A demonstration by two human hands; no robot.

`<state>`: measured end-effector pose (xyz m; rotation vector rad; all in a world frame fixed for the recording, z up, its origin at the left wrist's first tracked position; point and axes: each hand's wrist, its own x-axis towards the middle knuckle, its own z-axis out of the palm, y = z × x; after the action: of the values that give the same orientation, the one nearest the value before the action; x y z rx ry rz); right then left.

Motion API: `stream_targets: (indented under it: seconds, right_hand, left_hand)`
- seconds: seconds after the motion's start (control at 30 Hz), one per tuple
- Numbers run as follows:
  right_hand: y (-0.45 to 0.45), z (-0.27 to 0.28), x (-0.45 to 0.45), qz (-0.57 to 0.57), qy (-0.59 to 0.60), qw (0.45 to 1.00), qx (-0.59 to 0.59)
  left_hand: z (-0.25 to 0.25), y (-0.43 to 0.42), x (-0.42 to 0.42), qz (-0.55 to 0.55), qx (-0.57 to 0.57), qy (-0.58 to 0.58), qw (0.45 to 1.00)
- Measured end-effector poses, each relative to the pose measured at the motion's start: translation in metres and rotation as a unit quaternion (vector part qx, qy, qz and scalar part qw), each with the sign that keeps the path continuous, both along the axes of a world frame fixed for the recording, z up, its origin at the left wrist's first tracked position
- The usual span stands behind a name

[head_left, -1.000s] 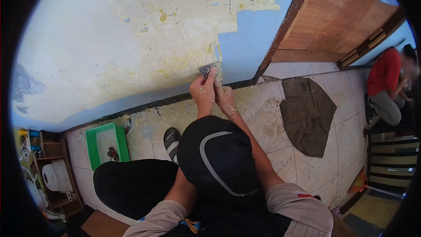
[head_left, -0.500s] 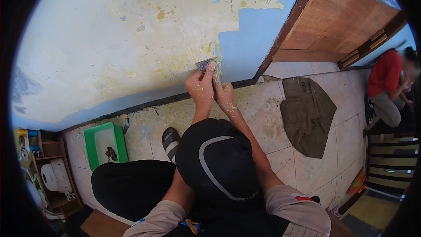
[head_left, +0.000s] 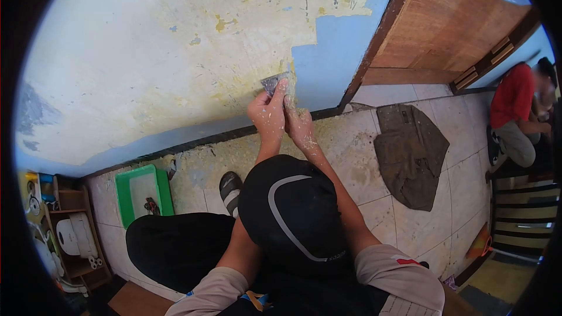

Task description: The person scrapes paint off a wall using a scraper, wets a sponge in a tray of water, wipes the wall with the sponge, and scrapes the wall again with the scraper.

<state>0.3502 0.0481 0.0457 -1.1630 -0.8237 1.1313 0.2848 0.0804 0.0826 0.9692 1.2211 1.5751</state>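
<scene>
Paint scraper [head_left: 272,83] stands low against the wall [head_left: 146,41], its dark, speckled metal blade just left of the edge where cream surface meets blue paint [head_left: 331,50]; you cannot tell here whether its whole edge touches. Your left hand [head_left: 267,117] pinches the blade, one digit laid along its face and the others tucked behind. Your right hand [head_left: 301,129] sits just beside it, lower, fingers curled closed about the handle end, which they hide. Pale flakes cling to your hands and right forearm.

Below your hands runs a dark skirting [head_left: 225,131], with flakes scattered over the tiled floor [head_left: 366,222]. Your sandalled foot [head_left: 230,186] is to the left, near a green plastic tray [head_left: 165,196] holding a small dark object. Rumpled brown cloth [head_left: 410,158] lies to your right, below a wooden door [head_left: 439,23]. Farther right, a person in a red shirt [head_left: 513,96] sits low.
</scene>
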Motion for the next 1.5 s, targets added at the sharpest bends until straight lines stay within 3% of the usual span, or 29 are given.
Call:
stream_targets:
  seconds: [0.07, 0.17, 0.47, 0.6, 0.77, 0.83, 0.9, 0.97, 1.03, 1.1, 1.17, 1.23, 1.37, 1.5]
  right_hand:
    - [-0.009, -0.008, 0.0, -0.017, -0.021, 0.996, -0.088]
    - [-0.008, -0.034, 0.0, -0.006, -0.034, 0.991, -0.127]
    - [-0.009, -0.035, 0.002, 0.012, 0.011, 0.994, -0.111]
    - [-0.011, -0.024, 0.0, 0.034, -0.004, 0.99, -0.137]
    - [0.0, -0.029, -0.008, -0.014, 0.056, 0.993, -0.107]
    - [-0.003, -0.013, -0.006, 0.002, 0.032, 0.992, -0.124]
    - [-0.007, -0.012, -0.006, 0.014, 0.007, 0.989, -0.148]
    - [-0.005, -0.021, -0.008, -0.018, -0.027, 0.999, -0.021]
    - [-0.004, -0.014, -0.005, -0.012, -0.002, 0.999, -0.043]
    - [0.007, 0.0, -0.001, -0.002, 0.026, 0.998, -0.058]
    - [0.014, 0.016, 0.005, 0.022, -0.023, 0.999, -0.016]
    - [0.015, 0.027, 0.005, 0.02, -0.035, 0.999, -0.02]
    - [0.003, 0.022, 0.002, 0.017, -0.039, 0.999, -0.024]
    - [-0.004, -0.012, 0.0, 0.013, -0.034, 0.996, -0.08]
  left_hand:
    - [-0.021, -0.002, -0.003, 0.001, -0.025, 0.028, 0.999]
    - [-0.04, -0.005, -0.003, 0.004, -0.047, 0.05, 0.998]
    - [-0.037, -0.002, -0.002, 0.015, -0.064, 0.063, 0.996]
    - [-0.031, 0.003, -0.001, 0.035, -0.012, 0.035, 0.999]
    - [-0.022, 0.005, -0.005, 0.022, -0.023, 0.029, 0.999]
    - [-0.018, 0.003, -0.005, 0.035, -0.016, 0.078, 0.996]
    - [-0.015, 0.004, -0.004, 0.037, -0.016, 0.054, 0.998]
    - [-0.013, 0.002, -0.004, 0.035, -0.018, 0.028, 0.999]
    - [-0.004, 0.002, -0.01, 0.022, -0.016, 0.088, 0.996]
    - [0.013, 0.006, -0.005, 0.029, 0.007, 0.058, 0.998]
    - [0.027, 0.007, -0.005, 0.036, 0.02, 0.032, 0.999]
    - [0.039, 0.017, -0.01, 0.04, 0.063, 0.091, 0.993]
    - [0.022, 0.01, -0.011, 0.044, 0.092, 0.12, 0.988]
    - [-0.002, 0.003, -0.009, 0.043, 0.024, 0.121, 0.991]
